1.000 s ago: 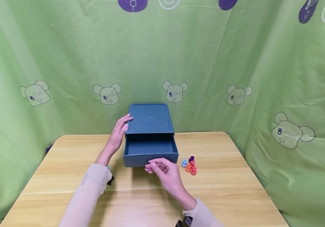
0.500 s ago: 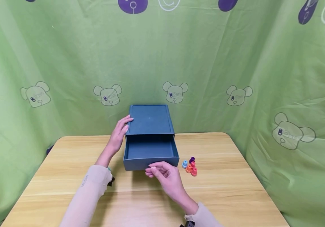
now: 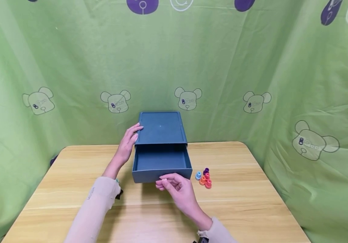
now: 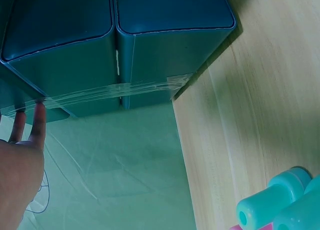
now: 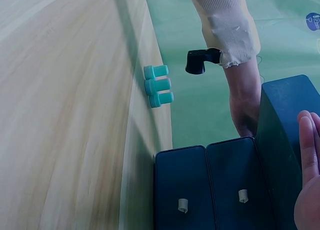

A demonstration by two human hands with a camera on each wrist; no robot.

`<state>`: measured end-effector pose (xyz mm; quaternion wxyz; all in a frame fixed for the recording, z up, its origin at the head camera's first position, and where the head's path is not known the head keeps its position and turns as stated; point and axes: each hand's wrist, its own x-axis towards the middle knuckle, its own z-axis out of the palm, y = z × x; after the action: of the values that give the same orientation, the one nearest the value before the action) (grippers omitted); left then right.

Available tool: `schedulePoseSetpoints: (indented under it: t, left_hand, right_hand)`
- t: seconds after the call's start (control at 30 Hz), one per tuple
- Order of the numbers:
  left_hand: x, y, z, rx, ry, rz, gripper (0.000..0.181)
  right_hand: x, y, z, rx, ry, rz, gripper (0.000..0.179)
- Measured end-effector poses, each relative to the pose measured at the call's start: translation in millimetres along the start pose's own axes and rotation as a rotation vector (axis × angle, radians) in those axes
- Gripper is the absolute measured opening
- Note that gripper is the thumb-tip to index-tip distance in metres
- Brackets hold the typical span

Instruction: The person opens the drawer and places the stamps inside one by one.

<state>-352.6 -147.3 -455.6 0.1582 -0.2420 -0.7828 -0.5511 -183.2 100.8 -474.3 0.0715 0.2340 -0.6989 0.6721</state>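
Note:
A dark blue drawer cabinet [image 3: 162,130] stands near the table's far edge, its top drawer [image 3: 146,176] pulled out toward me and bare inside. My left hand [image 3: 126,145] rests on the cabinet's left side, fingertips at the top edge. At the drawer's front, my right hand [image 3: 181,192] pinches the knob with thumb and fingers; the knob itself is mostly hidden. In the right wrist view, the right hand [image 5: 310,165] lies against the pulled-out drawer. Below it two closed drawers [image 5: 180,175] show small white knobs [image 5: 243,196].
Right of the cabinet sit several small stacking pegs: light blue [image 3: 198,175], purple [image 3: 206,171], orange [image 3: 202,181] and red [image 3: 208,184]. Teal pegs [image 5: 159,85] stand left of the cabinet. Clear tape [image 4: 125,89] crosses the cabinet's side. A green curtain [image 3: 162,60] hangs behind.
Over the first half second the top drawer came slightly farther out, the right hand moving toward me with it. Since then both hands have stayed nearly still.

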Motion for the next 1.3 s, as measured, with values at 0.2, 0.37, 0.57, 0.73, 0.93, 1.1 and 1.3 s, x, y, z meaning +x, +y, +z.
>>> schedulePoseSetpoints:
  t: [0.2,0.37,0.57,0.73,0.93,1.1,1.3]
  left_hand:
    - [-0.6,0.1,-0.2,-0.010,0.003,0.004,0.041]
    - [0.0,0.2,-0.3,0.015,0.001,-0.007,0.041]
    - [-1.0,1.3,0.1,0.018,-0.001,-0.013,0.042]
    - [-0.6,1.1,0.3,0.020,0.002,-0.010,0.042]
    - [0.1,-1.3,0.6,0.006,0.003,0.003,0.041]
    - [-0.3,-2.0,0.1,0.006,0.002,0.000,0.041]
    - [0.1,-0.9,-0.9,0.024,-0.002,-0.009,0.042]
  right_hand:
    - [-1.3,2.5,-0.2,-0.020,-0.007,-0.006,0.018]
    - [-2.5,3.9,-1.6,-0.035,-0.023,-0.029,0.019]
    - [-3.0,2.8,-5.3,-0.067,-0.048,-0.056,0.020]
    - [-2.0,0.0,-8.9,-0.075,-0.066,-0.078,0.020]
    - [-3.6,-13.9,-16.4,-0.136,-0.057,-0.144,0.020]
    - [-3.3,-33.7,-26.0,-0.208,-0.040,-0.281,0.021]
    - [4.5,-55.9,-45.9,-0.213,0.001,-0.403,0.027]
